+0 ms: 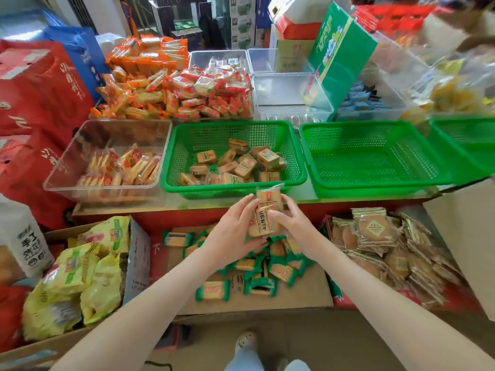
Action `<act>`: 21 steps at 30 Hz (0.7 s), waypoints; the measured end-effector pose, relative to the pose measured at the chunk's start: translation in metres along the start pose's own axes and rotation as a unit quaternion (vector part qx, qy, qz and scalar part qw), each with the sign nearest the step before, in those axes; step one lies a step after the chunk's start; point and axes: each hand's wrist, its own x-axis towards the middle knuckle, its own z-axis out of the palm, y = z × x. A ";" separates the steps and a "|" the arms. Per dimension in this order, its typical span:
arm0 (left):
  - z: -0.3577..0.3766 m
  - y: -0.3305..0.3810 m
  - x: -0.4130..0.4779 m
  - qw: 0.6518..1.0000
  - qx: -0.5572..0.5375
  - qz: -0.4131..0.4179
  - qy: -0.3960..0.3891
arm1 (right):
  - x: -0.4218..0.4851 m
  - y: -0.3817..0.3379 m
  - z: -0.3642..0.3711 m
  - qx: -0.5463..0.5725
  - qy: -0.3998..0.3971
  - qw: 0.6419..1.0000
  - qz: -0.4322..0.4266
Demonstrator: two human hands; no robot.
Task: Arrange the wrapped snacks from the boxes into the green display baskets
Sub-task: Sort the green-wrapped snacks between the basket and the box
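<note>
Both hands grip one stack of tan wrapped snacks (268,214). The left hand (233,232) curls round its left side, the right hand (293,226) round its right. The stack sits just before the near rim of the green basket (184,145), above a cardboard box (300,295) of green-wrapped snacks (281,271).

The green basket, on the desk (128,209), holds loose tan packs (246,164), scattered, some tilted. Left of it, a clear bin (61,170) holds orange-red packs (128,164). Right of it stands a second green basket (375,162). A third green basket (466,140) is cut off by the frame edge.

At lower right lie round brown biscuits (375,230); their box is mostly hidden. The right background is blurred.
</note>
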 end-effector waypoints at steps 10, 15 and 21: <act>0.005 0.019 0.081 0.986 0.001 0.118 -0.114 | -0.005 -0.009 -0.053 0.015 0.037 0.999 0.034; 0.012 0.030 0.105 0.982 0.003 0.146 -0.120 | -0.013 -0.010 -0.070 0.016 0.038 0.998 0.054; 0.022 0.048 0.126 0.977 0.014 0.180 -0.117 | -0.013 -0.006 -0.089 0.041 0.069 0.995 0.065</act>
